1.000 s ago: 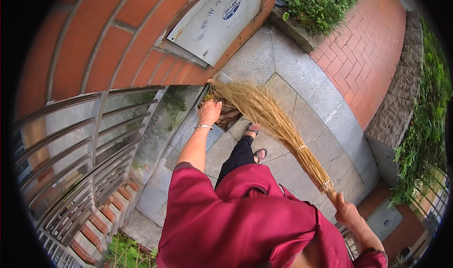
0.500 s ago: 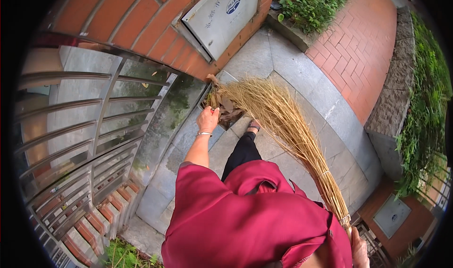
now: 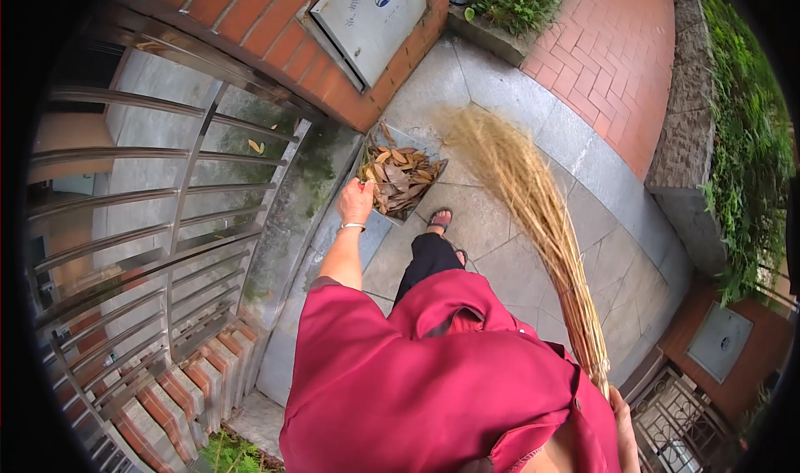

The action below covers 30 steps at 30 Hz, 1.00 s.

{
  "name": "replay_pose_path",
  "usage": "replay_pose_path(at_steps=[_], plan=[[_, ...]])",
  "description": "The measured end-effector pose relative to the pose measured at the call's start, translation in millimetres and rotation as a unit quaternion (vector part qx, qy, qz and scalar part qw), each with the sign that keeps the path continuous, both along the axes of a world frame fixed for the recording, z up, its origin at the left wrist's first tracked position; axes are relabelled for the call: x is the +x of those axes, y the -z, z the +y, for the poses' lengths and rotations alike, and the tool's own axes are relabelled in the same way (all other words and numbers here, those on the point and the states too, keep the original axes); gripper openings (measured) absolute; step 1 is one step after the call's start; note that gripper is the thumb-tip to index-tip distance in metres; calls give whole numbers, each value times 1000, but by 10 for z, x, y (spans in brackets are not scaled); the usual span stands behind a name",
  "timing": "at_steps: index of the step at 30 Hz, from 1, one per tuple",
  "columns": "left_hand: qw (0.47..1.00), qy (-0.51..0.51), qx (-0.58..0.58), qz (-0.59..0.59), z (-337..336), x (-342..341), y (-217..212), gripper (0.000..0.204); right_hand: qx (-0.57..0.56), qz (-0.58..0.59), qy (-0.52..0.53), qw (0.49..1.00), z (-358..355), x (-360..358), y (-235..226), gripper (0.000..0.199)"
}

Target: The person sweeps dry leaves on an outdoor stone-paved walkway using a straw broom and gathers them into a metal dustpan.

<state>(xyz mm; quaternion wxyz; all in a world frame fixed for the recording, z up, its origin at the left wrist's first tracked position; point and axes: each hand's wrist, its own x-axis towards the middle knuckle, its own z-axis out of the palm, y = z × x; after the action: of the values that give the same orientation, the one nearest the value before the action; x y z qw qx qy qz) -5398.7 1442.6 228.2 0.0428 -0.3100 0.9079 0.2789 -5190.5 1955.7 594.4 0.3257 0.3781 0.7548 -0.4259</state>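
Slanting across the grey paving, the straw broom (image 3: pixel 548 223) has its long axis running from the person's lower right up toward the upper left, bending slightly along its length, with the bristles fanned out at the far end and the bound stalks narrowing toward the handle. The right hand (image 3: pixel 623 427) is clamped around the handle at the near end, so nearly the whole broom lies ahead of it and to its left. Just beyond the bristles' left side sits a dustpan (image 3: pixel 426 192) heaped with dry brown leaves (image 3: pixel 398 177), close to the foot of the brick wall (image 3: pixel 293 60). The left hand (image 3: pixel 356 203), with a bracelet (image 3: pixel 352 225) at its wrist, has its fingers curled together at the pan's left side; I cannot tell what they close on, as the hand covers that spot. The bristle tips are blurred, and whether they touch the ground is unclear. The maroon shirt (image 3: pixel 442 373) hides part of the right hand and forearm, and the lower edge cuts off the rest.
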Motion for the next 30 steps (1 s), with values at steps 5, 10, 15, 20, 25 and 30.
replay_pose_path(at_steps=[5,10,15,20,25,30], plan=[[1000,24,-14,-2,-69,121,196,30,16,-24,-122,992,-96,-407,483,49],[999,41,-3,-29,-97,100,322,31,-24,-110,15,994,-381,-795,1112,41],[998,26,-54,-23,-108,95,614,30,41,-165,-266,949,-672,-875,1232,38],[994,27,5,-102,-168,-173,384,30,32,-150,-255,955,-580,-627,722,45],[995,43,10,-86,-300,-187,491,31,-13,-124,-97,987,-912,-891,-36,48],[993,53,39,-100,-400,-161,422,32,14,-105,-88,990,-767,-1433,408,58]])
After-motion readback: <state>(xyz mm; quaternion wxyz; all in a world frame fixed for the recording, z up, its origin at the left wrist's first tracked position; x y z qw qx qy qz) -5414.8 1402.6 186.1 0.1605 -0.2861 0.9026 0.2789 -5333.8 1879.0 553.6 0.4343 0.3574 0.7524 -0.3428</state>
